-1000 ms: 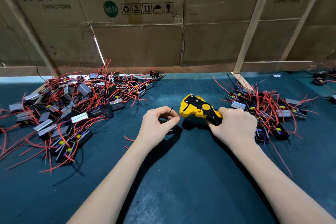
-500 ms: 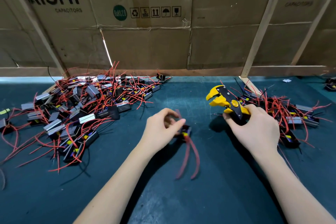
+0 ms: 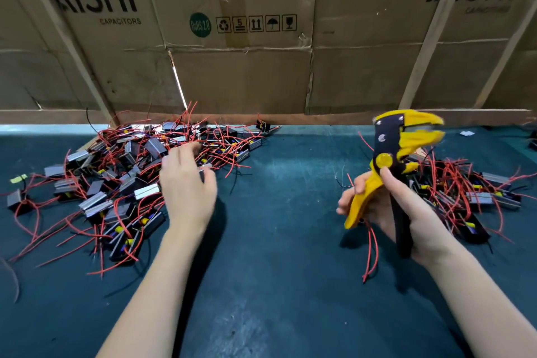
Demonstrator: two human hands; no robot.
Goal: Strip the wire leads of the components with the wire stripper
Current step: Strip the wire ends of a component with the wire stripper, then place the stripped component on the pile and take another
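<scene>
Left hand (image 3: pixel 186 186) moved onto component pile (image 3: pixel 122 183).

On the tabletop (image 3: pixel 276 241) a big heap of components (image 3: pixel 130 183) lies to the left, reaching back to the cardboard wall (image 3: pixel 247 81) that stands along the far edge. A smaller heap (image 3: pixel 470 195) lies to the right. The left hand (image 3: pixel 186 192) is over the near right edge of the big heap. The right hand (image 3: pixel 398 212) is just left of the smaller heap, holding the wire stripper (image 3: pixel 392 160) upright above the tabletop, head toward the wall. A few loose leads (image 3: pixel 370 253) trail below that hand.
</scene>
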